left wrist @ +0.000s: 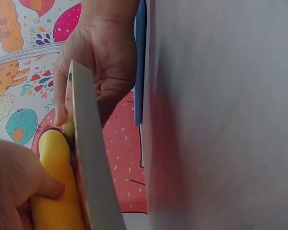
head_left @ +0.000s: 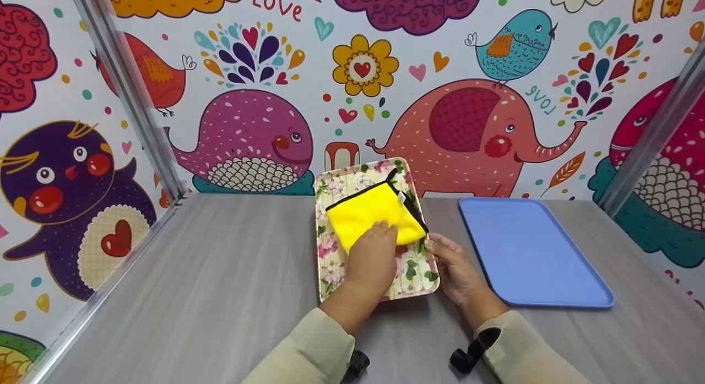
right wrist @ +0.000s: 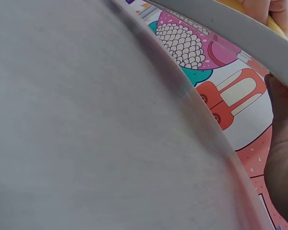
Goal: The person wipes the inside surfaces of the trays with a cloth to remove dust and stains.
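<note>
A floral-patterned tray is tilted up above the table, its pale underside showing in the left wrist view. My right hand grips its right edge, thumb on the front and fingers behind. Spread over the tray's face is a yellow cloth with black edging and a small white tag. My left hand holds this cloth against the tray, and its thumb sinks into the bulging fabric in the left wrist view. Part of the cloth is hidden beneath that hand.
A blue tray lies flat on the grey table to the right. Behind the table stands a wall printed with cartoon animals, with metal posts at the corners. Black straps sit at both wrists.
</note>
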Demonstrator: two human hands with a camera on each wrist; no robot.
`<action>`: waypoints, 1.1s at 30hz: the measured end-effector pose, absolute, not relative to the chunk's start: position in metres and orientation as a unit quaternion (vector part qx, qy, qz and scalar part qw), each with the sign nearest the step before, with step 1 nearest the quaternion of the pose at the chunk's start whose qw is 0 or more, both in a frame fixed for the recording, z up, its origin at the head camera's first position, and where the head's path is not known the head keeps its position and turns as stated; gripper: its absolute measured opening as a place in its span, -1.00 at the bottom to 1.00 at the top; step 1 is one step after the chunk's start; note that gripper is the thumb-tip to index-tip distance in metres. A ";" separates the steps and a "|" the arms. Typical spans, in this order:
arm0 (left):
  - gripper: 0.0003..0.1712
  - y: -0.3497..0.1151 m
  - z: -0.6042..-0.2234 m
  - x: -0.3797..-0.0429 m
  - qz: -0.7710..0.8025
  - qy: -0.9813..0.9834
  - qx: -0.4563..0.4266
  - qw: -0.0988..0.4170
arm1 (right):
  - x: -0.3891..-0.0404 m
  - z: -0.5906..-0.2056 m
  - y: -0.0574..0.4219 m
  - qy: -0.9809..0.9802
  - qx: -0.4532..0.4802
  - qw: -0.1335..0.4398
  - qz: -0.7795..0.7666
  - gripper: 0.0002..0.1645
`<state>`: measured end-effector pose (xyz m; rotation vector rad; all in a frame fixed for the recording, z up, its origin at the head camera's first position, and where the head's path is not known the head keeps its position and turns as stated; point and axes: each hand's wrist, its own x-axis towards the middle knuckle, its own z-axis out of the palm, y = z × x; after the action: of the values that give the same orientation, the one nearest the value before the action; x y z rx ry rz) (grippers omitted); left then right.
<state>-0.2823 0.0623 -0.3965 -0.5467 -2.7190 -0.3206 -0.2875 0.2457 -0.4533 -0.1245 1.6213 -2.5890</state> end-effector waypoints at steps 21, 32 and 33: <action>-0.64 0.058 -0.397 -0.285 -0.057 -0.944 -0.255 0.203 | -0.289 -0.454 0.249 0.527 -0.053 0.037 -0.848 -0.55; -0.68 0.052 -0.395 -0.289 -0.032 -0.950 -0.244 0.192 | -0.290 -0.457 0.250 0.505 -0.060 0.033 -0.860 -0.52; -0.68 0.051 -0.395 -0.290 -0.029 -0.951 -0.240 0.193 | -0.290 -0.457 0.250 0.505 -0.058 0.033 -0.860 -0.53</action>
<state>-0.2898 0.0508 -0.3949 -0.6723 -2.6676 -0.0819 -0.2902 0.2503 -0.4575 -0.1793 1.5549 -2.6474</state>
